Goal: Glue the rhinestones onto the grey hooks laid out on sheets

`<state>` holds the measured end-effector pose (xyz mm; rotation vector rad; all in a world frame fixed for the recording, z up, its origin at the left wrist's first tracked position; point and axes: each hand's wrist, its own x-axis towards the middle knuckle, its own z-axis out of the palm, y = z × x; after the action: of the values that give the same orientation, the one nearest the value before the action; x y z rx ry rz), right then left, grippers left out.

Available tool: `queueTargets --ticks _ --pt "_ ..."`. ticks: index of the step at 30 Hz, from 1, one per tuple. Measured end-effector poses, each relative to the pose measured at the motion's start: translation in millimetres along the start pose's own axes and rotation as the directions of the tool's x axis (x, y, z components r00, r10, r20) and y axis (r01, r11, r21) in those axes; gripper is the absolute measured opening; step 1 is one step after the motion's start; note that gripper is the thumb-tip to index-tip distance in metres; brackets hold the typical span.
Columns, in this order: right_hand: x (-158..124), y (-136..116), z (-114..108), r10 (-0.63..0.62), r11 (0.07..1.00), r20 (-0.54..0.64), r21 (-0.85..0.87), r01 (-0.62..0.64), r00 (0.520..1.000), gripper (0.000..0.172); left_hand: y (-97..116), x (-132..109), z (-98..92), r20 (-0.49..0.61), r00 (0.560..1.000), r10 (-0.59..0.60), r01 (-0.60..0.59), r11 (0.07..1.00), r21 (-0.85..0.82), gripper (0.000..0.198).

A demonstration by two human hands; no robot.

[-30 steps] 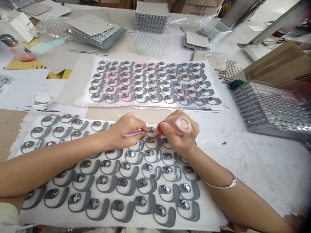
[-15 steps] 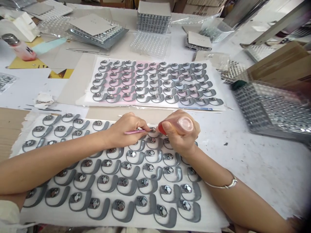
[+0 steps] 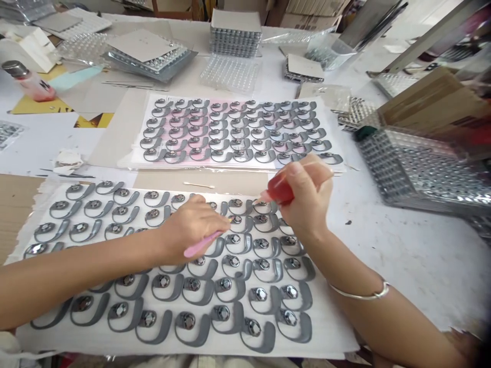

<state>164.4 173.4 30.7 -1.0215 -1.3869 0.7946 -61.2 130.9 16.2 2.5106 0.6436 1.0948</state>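
Observation:
My left hand [image 3: 201, 225] is closed on a slim pink tool [image 3: 201, 245], its flat pink end pointing back toward me. The fingertips are at a grey curved band with a round silver faceted piece [image 3: 235, 220] in the near sheet's upper rows. In my right hand [image 3: 309, 199] is a red squeeze bottle [image 3: 282, 188], tilted with its pale nozzle toward the left, just above another band's silver piece [image 3: 262, 204]. Rows of these bands lie on a white sheet [image 3: 333, 327]; my left forearm hides some of them.
Beyond lies a second sheet [image 3: 136, 153] with similar rows. A cotton swab [image 3: 198, 185] rests between the two. At right are a stack of clear trays [image 3: 383, 168] and a cardboard box [image 3: 433, 102]. A bottle with a grey cap [image 3: 28, 82] stands at far left.
My right hand has lifted and moved right with the bottle, away from my left hand. My left hand has shifted slightly down and the pink tool has turned. The cotton swab is now uncovered.

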Motion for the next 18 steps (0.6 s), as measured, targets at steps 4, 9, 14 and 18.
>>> queueTargets --ticks 4,9,14,18 --pt "-16 0 9 -0.036 0.992 0.044 -0.123 0.041 0.998 0.035 3 -2 4.7 0.004 0.992 0.129 -0.129 0.983 0.128 0.012" --pt "-21 -2 12 -0.072 0.964 0.153 -0.241 0.108 0.986 0.039 7 3 6.3 0.023 0.983 0.18 -0.181 0.962 0.203 0.012" --pt "-23 0 14 -0.069 0.965 0.152 -0.239 0.104 0.986 0.035 12 2 10.3 0.09 0.962 0.258 -0.273 0.895 0.352 0.02" --pt "-24 3 15 -0.101 0.967 0.18 -0.212 0.139 0.978 0.031 15 0 14.6 0.155 0.935 0.318 -0.353 0.832 0.427 0.02"
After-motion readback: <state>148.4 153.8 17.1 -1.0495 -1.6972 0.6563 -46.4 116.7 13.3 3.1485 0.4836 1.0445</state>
